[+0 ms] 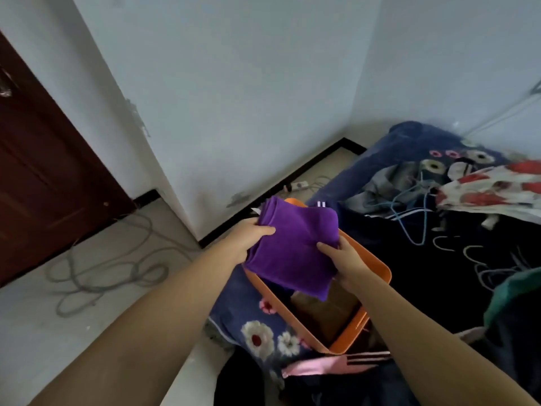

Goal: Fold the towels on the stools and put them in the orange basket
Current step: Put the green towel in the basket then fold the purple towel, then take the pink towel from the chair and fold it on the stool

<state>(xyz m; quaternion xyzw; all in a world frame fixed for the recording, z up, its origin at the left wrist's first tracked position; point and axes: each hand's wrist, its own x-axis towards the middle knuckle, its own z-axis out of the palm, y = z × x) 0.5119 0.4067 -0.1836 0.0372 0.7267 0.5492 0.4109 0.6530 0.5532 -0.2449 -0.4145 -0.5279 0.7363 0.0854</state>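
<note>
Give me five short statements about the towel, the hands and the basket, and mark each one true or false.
1. Both hands hold the purple towel. True: the left hand and the right hand grip opposite edges.
2. The towel is spread out flat. False: it is folded into a thick pad.
3. The towel is held above the orange basket. True.
4. The basket is empty. False: a brown folded cloth already lies inside.
5. The basket stands on the bare floor. False: it sits on the dark floral bedding.
</note>
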